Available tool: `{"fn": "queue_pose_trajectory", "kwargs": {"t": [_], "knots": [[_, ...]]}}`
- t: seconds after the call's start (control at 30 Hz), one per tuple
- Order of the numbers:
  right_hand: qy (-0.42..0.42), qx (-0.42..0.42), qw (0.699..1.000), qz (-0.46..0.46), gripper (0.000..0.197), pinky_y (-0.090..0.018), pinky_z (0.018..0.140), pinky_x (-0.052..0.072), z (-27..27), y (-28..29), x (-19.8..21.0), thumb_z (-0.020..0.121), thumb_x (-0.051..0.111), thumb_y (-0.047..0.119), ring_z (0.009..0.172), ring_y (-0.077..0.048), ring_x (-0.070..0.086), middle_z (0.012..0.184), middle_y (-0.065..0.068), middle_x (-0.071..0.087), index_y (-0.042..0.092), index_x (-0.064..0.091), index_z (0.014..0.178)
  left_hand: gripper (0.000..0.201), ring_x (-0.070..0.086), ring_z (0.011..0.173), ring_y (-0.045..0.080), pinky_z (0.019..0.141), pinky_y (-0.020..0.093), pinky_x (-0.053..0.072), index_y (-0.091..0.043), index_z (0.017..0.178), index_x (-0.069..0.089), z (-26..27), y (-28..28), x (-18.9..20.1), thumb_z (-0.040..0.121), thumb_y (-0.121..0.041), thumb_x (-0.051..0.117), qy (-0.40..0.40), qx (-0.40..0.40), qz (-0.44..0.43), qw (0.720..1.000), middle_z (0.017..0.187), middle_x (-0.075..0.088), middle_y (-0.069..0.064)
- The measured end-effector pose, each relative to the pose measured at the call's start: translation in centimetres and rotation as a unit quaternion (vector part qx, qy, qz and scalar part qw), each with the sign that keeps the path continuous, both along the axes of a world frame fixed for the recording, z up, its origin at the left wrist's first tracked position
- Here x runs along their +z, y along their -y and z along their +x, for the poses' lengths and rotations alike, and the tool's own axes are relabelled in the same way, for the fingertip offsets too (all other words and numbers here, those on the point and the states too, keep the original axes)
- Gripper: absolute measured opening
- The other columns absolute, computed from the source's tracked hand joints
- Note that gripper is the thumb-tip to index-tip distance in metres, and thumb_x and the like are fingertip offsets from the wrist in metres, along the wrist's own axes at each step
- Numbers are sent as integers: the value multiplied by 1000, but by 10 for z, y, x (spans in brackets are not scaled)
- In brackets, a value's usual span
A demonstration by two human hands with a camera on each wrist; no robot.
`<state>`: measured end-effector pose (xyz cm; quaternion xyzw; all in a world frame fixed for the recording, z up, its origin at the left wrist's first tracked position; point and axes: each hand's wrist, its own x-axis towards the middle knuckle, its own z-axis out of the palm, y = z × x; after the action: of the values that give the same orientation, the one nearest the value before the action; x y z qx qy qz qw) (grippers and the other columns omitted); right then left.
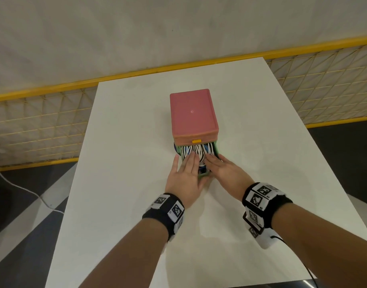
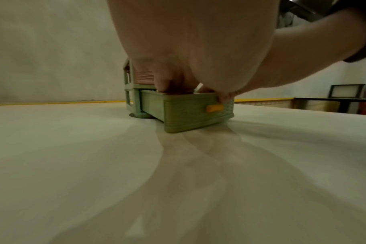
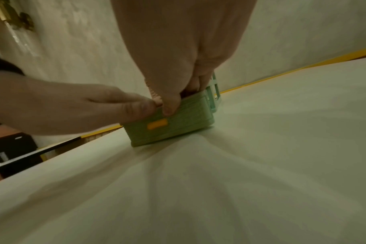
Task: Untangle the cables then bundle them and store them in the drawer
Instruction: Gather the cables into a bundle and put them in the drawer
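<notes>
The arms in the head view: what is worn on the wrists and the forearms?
Both forearms are bare, without sleeves. The left wrist wears a black band with square black-and-white markers. The right wrist wears a similar band with more markers, and a thin black cable leaves a white unit below it.

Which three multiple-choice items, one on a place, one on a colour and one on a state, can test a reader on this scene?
1. Where are the cables?
A. in the green drawer
B. on the pink top
C. on the floor

2. What colour is the drawer's handle?
A. blue
B. orange
C. white

3. How is the green drawer?
A. shut
B. taken out
C. pulled out

Key: 1 A, the left hand and right hand press them into it; 2 B, both wrist views show it; 3 C, it projects from the cabinet.
</notes>
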<state>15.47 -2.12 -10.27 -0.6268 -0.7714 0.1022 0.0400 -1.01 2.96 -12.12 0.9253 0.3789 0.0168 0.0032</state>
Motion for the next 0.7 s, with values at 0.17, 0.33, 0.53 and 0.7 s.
{"fn": "queue_pose_trajectory", "kwargs": {"t": [0.17, 0.33, 0.53, 0.7], "knots": [[38, -13, 999, -17, 55, -31, 120, 5, -1, -19, 15, 93, 31, -3, 146, -24, 19, 157, -18, 19, 0, 21, 147, 68, 54, 123, 37, 107, 45, 41, 4, 135, 49, 12, -17, 6, 75, -11, 76, 16, -4, 22, 1000, 129, 58, 19], [14, -62, 998, 11, 28, -37, 98, 44, -8, -42, 7, 89, 51, 3, 111, -32, 57, 122, -13, 59, 5, 60, 115, 56, 71, 87, 28, 78, 34, 58, 5, 110, 69, 4, -25, 4, 55, 2, 80, 57, -11, 63, 996, 101, 71, 16], [7, -97, 994, 52, 13, -35, 58, 49, -17, -38, 2, 70, 66, -9, 69, -34, 60, 87, -15, 61, 1, 68, 78, 54, 62, 95, 25, 85, 39, 47, -6, 121, 66, 1, -30, 6, 80, -9, 31, 16, -1, 80, 997, 111, 69, 5], [29, -101, 991, 86, 19, -24, 49, 49, -15, -44, -2, 55, 71, -4, 58, -26, 63, 70, -5, 66, 10, 69, 67, 39, 48, 92, 25, 77, 33, 35, -13, 98, 70, -6, -40, 32, 76, -7, 39, 202, 62, 75, 975, 105, 62, 5]]}}
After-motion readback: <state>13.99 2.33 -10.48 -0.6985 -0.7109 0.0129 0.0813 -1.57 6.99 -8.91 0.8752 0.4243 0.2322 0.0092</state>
